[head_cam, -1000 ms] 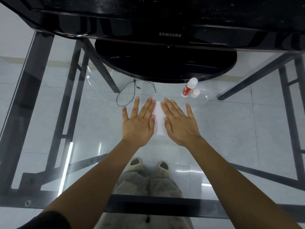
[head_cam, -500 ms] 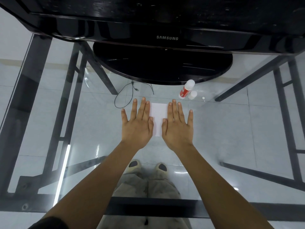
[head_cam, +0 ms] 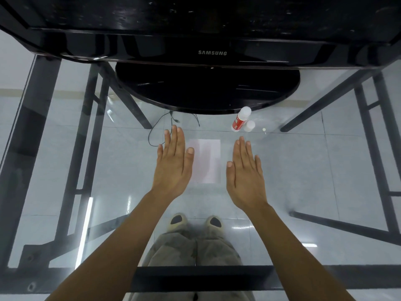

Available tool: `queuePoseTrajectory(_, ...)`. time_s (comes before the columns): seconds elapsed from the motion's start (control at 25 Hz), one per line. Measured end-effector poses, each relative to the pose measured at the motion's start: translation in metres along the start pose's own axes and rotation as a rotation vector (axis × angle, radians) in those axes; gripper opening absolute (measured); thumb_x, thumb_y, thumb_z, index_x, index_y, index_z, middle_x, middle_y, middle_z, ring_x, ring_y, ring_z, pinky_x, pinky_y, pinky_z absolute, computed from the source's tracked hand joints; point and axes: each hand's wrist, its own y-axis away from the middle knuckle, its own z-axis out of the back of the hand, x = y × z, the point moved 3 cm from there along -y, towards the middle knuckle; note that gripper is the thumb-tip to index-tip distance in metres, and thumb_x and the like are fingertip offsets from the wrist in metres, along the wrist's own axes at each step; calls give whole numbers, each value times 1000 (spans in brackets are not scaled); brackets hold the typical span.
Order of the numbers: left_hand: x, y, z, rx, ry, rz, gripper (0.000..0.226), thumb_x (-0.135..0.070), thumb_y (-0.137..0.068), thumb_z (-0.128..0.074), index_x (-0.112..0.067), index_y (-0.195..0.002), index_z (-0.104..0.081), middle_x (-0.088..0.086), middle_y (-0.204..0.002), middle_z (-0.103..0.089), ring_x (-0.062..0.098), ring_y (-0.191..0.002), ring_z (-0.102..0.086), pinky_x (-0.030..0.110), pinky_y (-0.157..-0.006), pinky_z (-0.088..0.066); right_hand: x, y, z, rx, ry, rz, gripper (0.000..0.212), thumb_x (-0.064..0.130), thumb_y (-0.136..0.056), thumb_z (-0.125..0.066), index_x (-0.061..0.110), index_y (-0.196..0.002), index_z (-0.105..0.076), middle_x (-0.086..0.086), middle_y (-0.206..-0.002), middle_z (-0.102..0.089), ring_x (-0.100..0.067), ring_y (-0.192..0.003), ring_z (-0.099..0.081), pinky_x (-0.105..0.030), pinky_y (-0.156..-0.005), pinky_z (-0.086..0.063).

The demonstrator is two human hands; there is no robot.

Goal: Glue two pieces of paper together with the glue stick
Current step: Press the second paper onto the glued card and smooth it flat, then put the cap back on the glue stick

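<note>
Nearest to the camera, two bare forearms reach forward over a glass table [head_cam: 325,170]. Under the glass one sees the person's trousers [head_cam: 191,253] and shoes [head_cam: 195,222] on a tiled floor.

The left hand [head_cam: 172,166] is flat, palm down, with the fingers straight and close together and pointing away from the body. Its thumb lies out to the right side, and the thumb tip is at the left edge of the paper [head_cam: 206,160]. The hand holds nothing. Whether the palm touches the glass I cannot tell.

The right hand [head_cam: 246,172] has the same pose: palm down, fingers straight and together, thumb out to the left. It is empty too. It is just beside the right edge of the paper and does not cover it.

The paper lies flat on the glass between the two hands. It is white, upright in shape, and looks like one sheet from above; if two pieces are stacked there, the picture does not show it clearly.

Farther away and to the right stands the glue stick [head_cam: 240,121], red with a white top, tilted. A small white cap [head_cam: 249,126] stands just beside it. To the left, a thin black cable [head_cam: 160,131] curls near the left fingertips.

Farthest is a black monitor [head_cam: 212,40] on a round base [head_cam: 206,88].
</note>
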Motion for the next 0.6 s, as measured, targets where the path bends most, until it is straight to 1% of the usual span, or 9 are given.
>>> queuePoseTrajectory(0.08,-13,-10,5,-44,31,-59,56,-36,-99,-26,-15,-146,-6,3,-157,-7,11,-142,3,27,-112,-4,-17,3,6,-32,-12,-54,57,40,-93,-6,18,-144,6,1,-156,6,-10,-140,14,-30,-112,11)
queuePoseTrajectory(0.12,-21,-17,7,-64,36,-102,54,-30,-98,-34,-11,-145,-16,7,-155,-19,16,-143,-8,27,-112,-14,-26,2,9,-45,3,-91,58,39,-93,-8,16,-146,3,-2,-156,3,-12,-141,12,-31,-113,10)
queuePoseTrajectory(0.2,-40,-32,4,-69,51,-173,50,-24,-94,-48,-6,-139,-33,14,-144,-41,25,-136,-33,27,-107,-27,-41,-5,13,-60,68,-176,60,40,-93,-8,13,-146,2,-5,-157,3,-18,-143,9,-34,-113,8)
queuePoseTrajectory(0.24,-48,-38,0,-55,55,-187,51,-26,-92,-53,-6,-137,-38,15,-139,-47,26,-131,-40,25,-104,-28,-45,-8,12,-56,102,-209,61,41,-93,-6,13,-146,3,-6,-157,4,-20,-143,8,-36,-113,7)
queuePoseTrajectory(0.36,-64,-56,-11,-14,78,-175,57,-33,-86,-61,-9,-134,-43,12,-133,-54,24,-122,-49,22,-98,-32,-48,-12,6,-50,176,-250,61,44,-93,-2,14,-146,6,-6,-157,6,-22,-143,8,-38,-113,6)
queuePoseTrajectory(0.44,-73,-66,-16,-16,108,-179,56,-34,-84,-64,-9,-131,-47,11,-127,-59,23,-117,-54,22,-95,-35,-48,-11,3,-54,186,-255,61,44,-93,-1,14,-146,7,-5,-157,6,-21,-143,8,-38,-113,6)
queuePoseTrajectory(0.6,-87,-76,-22,-52,164,-204,39,-31,-83,-66,-8,-112,-57,10,-109,-67,22,-102,-61,28,-85,-45,-50,-12,2,-67,182,-258,60,42,-94,-5,14,-145,10,-5,-157,8,-20,-143,9,-37,-113,6)
